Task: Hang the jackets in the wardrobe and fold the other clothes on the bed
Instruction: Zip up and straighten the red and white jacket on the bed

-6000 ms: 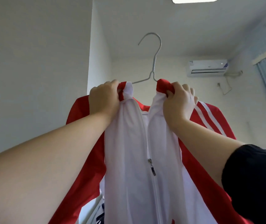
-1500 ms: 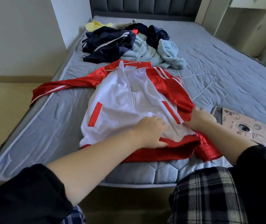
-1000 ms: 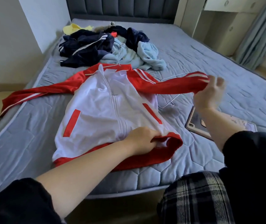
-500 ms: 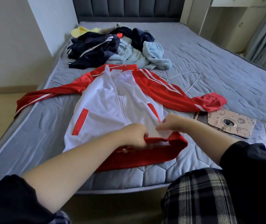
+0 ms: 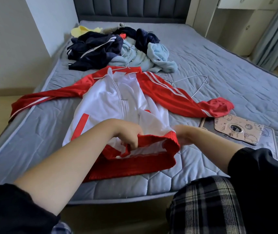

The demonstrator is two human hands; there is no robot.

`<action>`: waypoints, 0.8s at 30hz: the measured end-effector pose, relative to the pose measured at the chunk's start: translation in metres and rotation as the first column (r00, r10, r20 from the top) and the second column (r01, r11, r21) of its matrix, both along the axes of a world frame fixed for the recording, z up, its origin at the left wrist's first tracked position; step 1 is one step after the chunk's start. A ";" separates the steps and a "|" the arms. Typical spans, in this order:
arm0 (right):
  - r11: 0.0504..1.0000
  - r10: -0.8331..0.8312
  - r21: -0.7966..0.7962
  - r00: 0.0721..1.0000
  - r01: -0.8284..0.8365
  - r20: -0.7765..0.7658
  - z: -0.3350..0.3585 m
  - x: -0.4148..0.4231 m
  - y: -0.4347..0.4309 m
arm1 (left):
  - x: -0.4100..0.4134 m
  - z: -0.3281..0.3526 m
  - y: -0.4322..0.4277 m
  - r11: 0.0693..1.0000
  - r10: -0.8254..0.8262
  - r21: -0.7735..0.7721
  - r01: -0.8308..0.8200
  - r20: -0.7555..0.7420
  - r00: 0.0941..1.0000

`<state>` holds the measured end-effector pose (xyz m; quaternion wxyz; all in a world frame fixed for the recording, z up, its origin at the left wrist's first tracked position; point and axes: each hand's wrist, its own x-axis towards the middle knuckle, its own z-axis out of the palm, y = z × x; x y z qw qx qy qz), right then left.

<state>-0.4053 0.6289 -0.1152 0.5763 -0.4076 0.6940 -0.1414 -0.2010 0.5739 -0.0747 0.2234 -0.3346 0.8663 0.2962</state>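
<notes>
The left hand (image 5: 129,137) curls round the ribbed hem of the red-and-white zip track jacket (image 5: 118,102). The jacket lies flat on the grey quilted mattress (image 5: 236,73), its long axis running straight away from the person, collar far, hem nearest. The right hand (image 5: 184,136) meets the hem's right corner with its fingers hidden behind the ribbing, so I cannot tell its grip. Both hands are equally near. Counted: one jacket, one heap of dark and pale-blue clothes (image 5: 118,48), two thin wire hangers, namely the collar hanger (image 5: 127,64) and the loose hanger (image 5: 189,78).

Head view looks down the bed (image 5: 219,68) from its foot
</notes>
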 end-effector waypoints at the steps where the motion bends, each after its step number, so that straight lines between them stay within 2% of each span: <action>1: 0.997 0.044 -0.062 0.994 -0.051 -0.103 -0.002 0.003 0.000 | -0.001 -0.001 0.000 1.000 -0.004 0.011 0.004 0.017 1.000; 4: 0.964 0.164 -0.110 0.868 -0.241 -0.468 0.008 0.006 -0.002 | -0.002 -0.001 0.000 0.999 -0.021 0.033 0.020 0.024 0.999; 6: 0.940 0.101 -0.145 0.661 -0.308 -0.743 0.023 -0.004 -0.006 | -0.002 0.001 0.000 0.999 -0.028 0.037 0.028 0.003 1.000; 7: 0.934 0.040 -0.146 0.502 -0.326 -0.864 0.032 -0.008 -0.004 | -0.002 0.003 0.000 0.999 -0.032 0.039 0.033 -0.009 0.999; 8: 0.934 0.044 -0.082 0.341 -0.348 -0.939 0.037 -0.012 -0.002 | -0.003 0.003 0.001 0.999 -0.040 0.037 0.040 -0.023 0.999; 9: 0.935 0.151 0.071 0.209 -0.347 -0.966 0.039 -0.015 0.000 | -0.004 0.003 0.003 0.998 -0.043 0.040 0.044 -0.029 0.999; 10: 0.907 0.319 0.261 0.135 -0.331 -0.938 0.037 -0.016 0.002 | -0.006 0.001 0.007 0.997 -0.050 0.055 0.052 -0.029 0.998; 11: 0.877 0.416 0.363 0.117 -0.314 -0.902 0.031 -0.017 0.004 | -0.009 -0.001 0.014 0.995 -0.070 0.070 0.072 -0.028 0.997; 12: 0.872 0.425 0.375 0.107 -0.314 -0.899 0.025 -0.015 0.004 | -0.012 -0.005 0.020 0.991 -0.104 0.081 0.106 -0.031 0.994; 13: 0.891 0.356 0.306 0.099 -0.337 -0.929 0.024 -0.012 0.003 | -0.015 -0.009 0.025 0.985 -0.154 0.072 0.156 -0.034 0.987; 14: 0.904 0.201 0.139 0.114 -0.404 -0.973 0.024 -0.008 0.000 | -0.017 -0.013 0.029 0.979 -0.191 0.063 0.193 -0.045 0.981; 15: 0.866 0.039 -0.055 0.177 -0.496 -0.983 0.025 -0.003 -0.003 | -0.018 -0.016 0.031 0.979 -0.192 0.061 0.194 -0.041 0.981; 16: 0.791 -0.055 -0.222 0.296 -0.570 -0.954 0.023 0.003 -0.005 | -0.016 -0.018 0.032 0.986 -0.153 0.066 0.155 -0.036 0.988; 17: 0.734 -0.035 -0.312 0.425 -0.603 -0.904 0.021 0.011 -0.005 | -0.012 -0.018 0.031 0.993 -0.113 0.033 0.113 -0.023 0.993; 18: 0.706 0.070 -0.326 0.520 -0.629 -0.851 0.019 0.020 -0.003 | -0.005 -0.020 0.031 0.993 -0.101 -0.063 0.100 -0.008 0.995; 19: 0.695 0.188 -0.287 0.552 -0.659 -0.812 0.016 0.029 0.000 | 0.004 -0.022 0.030 0.969 -0.133 -0.208 0.134 0.016 0.991; 21: 0.670 0.346 -0.199 0.539 -0.715 -0.768 0.012 0.043 0.007 | 0.026 -0.029 0.035 0.882 -0.186 -0.432 0.192 0.055 0.981; 24: 0.576 0.445 -0.199 0.509 -0.793 -0.737 0.011 0.062 0.014 | 0.054 -0.044 0.044 0.767 -0.182 -0.616 0.180 0.060 0.981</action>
